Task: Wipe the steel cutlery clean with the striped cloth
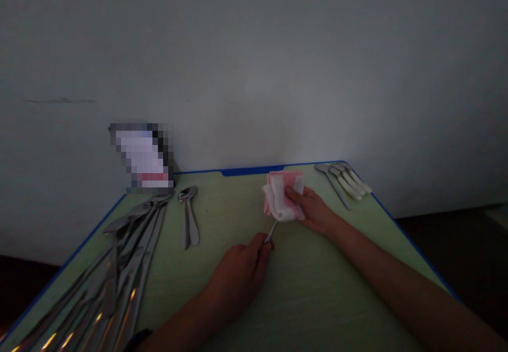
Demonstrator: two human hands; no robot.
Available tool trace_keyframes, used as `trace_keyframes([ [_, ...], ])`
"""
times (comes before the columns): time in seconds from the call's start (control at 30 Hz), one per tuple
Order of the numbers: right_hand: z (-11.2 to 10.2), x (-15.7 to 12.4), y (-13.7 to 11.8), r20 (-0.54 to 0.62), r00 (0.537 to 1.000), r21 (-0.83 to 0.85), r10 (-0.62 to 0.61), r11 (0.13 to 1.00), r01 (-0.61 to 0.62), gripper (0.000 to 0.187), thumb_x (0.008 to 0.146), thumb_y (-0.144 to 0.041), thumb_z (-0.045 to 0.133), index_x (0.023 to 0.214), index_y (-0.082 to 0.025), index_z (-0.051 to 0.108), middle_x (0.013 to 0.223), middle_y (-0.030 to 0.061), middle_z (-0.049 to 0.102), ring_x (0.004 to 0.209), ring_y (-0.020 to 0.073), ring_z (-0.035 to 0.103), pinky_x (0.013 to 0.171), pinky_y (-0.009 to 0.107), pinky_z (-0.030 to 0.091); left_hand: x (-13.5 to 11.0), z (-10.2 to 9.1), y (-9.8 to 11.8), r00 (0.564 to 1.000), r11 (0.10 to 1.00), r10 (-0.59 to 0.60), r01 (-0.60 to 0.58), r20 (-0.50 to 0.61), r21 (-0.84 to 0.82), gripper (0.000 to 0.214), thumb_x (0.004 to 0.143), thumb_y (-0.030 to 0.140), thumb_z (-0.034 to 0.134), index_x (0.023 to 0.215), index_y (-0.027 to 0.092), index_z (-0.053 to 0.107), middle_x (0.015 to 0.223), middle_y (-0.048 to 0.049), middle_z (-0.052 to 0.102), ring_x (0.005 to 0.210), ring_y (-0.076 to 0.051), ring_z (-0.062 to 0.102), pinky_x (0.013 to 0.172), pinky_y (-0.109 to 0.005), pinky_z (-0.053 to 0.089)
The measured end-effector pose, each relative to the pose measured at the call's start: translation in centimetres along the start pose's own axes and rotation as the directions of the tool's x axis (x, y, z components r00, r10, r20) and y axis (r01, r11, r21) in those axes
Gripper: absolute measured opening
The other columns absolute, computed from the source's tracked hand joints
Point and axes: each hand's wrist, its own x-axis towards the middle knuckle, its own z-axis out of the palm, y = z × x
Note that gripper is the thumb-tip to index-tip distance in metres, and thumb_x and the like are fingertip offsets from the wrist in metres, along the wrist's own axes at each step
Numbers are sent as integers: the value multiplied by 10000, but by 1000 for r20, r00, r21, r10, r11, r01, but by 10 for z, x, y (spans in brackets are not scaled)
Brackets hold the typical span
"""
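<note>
My left hand [243, 268] grips the handle of a slim metal cutlery piece [271, 231] over the middle of the table. The far end of that piece is hidden in a folded pink and white cloth [279, 198], so its kind does not show. My right hand [311, 209] is closed on the cloth, thumb on the near face, around the hidden end. Two small metal spoons [189, 219] lie side by side to the left of my hands. Beyond my right hand, at the far right corner, rest several spoons [349, 182], some with pale handles.
A heap of long metal cutlery [130, 251] covers the table's left side. Behind it a blurred device with a bright screen [143, 156] leans near the far left corner. The pale green table [317, 294] has a blue edge and meets a grey wall [254, 77].
</note>
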Motion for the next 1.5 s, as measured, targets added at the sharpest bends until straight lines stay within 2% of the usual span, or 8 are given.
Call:
trace_keyframes([
  [0.2,4,-1,3,-66,993,-175,-98,981,85,247,677,-336,666,830,-146,636,722,15,656,629,125,572,620,248,443,0,2,-3,1000,998,10,-11,11,56,315,930,360,235,937,192,500,699,-40,618,635,-193,601,596,-274,381],
  [0.37,-1,2,15,-315,921,-263,-228,954,146,185,689,-295,624,831,-178,639,736,-10,644,673,134,565,647,252,432,1,2,-6,999,998,34,-34,10,45,317,928,371,241,901,192,500,681,-29,597,623,-183,583,593,-268,374],
  [0.57,9,2,10,-232,885,-243,-405,905,350,295,735,-366,594,982,-205,589,902,14,637,760,139,549,712,264,431,2,-4,-3,997,997,72,-70,39,-43,322,925,371,249,897,194,517,700,-21,588,635,-170,563,594,-253,377],
  [0.77,13,-4,12,-346,860,-363,-374,899,246,338,749,-509,519,727,-178,586,602,-13,560,566,123,471,531,244,353,-1,-3,0,997,997,48,-45,59,-57,301,922,343,252,882,194,511,664,-10,576,598,-162,555,564,-239,364],
  [0.9,26,-13,20,-440,833,-334,-334,922,194,390,752,-551,481,684,-176,564,553,-18,518,514,111,422,492,245,322,1,0,-1,997,994,73,-72,13,-77,299,925,345,249,879,194,503,678,-14,587,610,-164,559,562,-236,361],
  [1.13,50,-32,35,-386,905,-271,-180,960,75,352,771,-513,490,662,-180,528,538,-31,463,473,92,357,437,224,282,5,5,-4,1000,1000,25,-25,-10,1,303,915,315,260,779,185,497,658,-43,590,596,-184,568,575,-262,356],
  [1.27,48,-27,36,-364,907,-377,-212,924,64,400,774,-543,469,687,-162,557,589,-6,510,516,100,400,464,222,306,6,4,-6,1000,999,-1,0,-20,-40,295,912,320,272,768,185,491,662,-42,587,598,-179,564,567,-257,351],
  [1.5,26,-6,28,-365,858,-466,-362,869,168,465,762,-589,439,723,-144,569,606,10,548,548,115,444,495,223,337,3,0,-6,1000,990,31,-31,-2,-141,263,924,333,264,828,192,464,624,20,530,562,-141,529,541,-233,338],
])
